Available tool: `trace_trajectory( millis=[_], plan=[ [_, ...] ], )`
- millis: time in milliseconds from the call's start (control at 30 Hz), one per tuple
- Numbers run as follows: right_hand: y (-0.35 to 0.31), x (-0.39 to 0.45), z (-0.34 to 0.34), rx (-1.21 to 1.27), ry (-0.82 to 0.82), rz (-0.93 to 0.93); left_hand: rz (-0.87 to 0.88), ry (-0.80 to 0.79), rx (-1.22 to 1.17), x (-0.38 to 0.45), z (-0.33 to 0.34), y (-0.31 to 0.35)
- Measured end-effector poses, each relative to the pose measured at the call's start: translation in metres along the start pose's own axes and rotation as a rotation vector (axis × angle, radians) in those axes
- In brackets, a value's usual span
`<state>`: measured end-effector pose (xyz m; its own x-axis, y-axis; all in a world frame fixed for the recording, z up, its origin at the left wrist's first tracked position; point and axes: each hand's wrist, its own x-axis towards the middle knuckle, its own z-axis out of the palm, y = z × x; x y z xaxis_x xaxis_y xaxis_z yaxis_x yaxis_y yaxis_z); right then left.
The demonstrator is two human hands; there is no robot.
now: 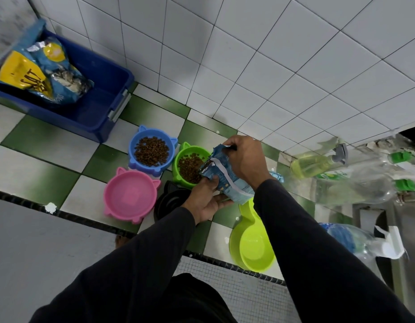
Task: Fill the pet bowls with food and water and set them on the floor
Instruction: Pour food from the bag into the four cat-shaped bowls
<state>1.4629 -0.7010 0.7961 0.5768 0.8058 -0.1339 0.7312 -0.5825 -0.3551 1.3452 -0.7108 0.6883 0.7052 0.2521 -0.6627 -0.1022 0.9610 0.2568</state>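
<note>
Blue foil, a small food pouch (pixel 227 177), is tilted mouth-down over the green bowl (pixel 190 165), which already holds brown kibble. The right hand (pixel 245 157) pinches the pouch's upper corner, fingers curled over the torn edge; the left hand (pixel 207 201) cradles it from below, palm up, thumb and fingers wrapped against its lower side. Just beside the green bowl, toward the wall, the blue bowl (pixel 151 149) is likewise full of kibble. The pink bowl (pixel 129 194) sits nearer the black-tiled floor edge and holds none. A black bowl (pixel 168 201) lies partly hidden under the left wrist; what it holds I cannot tell. All four stand close together on the green-and-white checkered floor (pixel 39 141). A lime scoop (pixel 253 241) rests near the floor's near edge, under the right sleeve. At the far left corner a blue bin (pixel 92 106) holds a large food bag (pixel 39 71). Clear bottles (pixel 353 180) lie at the right edge
</note>
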Motion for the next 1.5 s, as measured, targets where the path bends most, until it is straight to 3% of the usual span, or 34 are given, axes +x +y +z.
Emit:
trace_trajectory(
  millis=[667, 1067, 1300, 1500],
  plan=[
    [0.037, -0.024, 0.001, 0.388, 0.161, 0.202, 0.119, 0.088, 0.181, 0.000, 0.009, -0.006],
    [0.069, -0.059, -0.001, 0.832, 0.272, 0.356, 0.428, 0.038, 0.384, -0.029, 0.020, -0.028],
    [0.071, -0.092, -0.008, 1.065, 0.240, 0.319, 0.412, -0.043, 0.397, -0.055, 0.007, -0.028],
    [0.063, -0.113, -0.007, 1.106, 0.230, 0.294, 0.366, -0.130, 0.409, -0.066, -0.018, -0.024]
  ],
)
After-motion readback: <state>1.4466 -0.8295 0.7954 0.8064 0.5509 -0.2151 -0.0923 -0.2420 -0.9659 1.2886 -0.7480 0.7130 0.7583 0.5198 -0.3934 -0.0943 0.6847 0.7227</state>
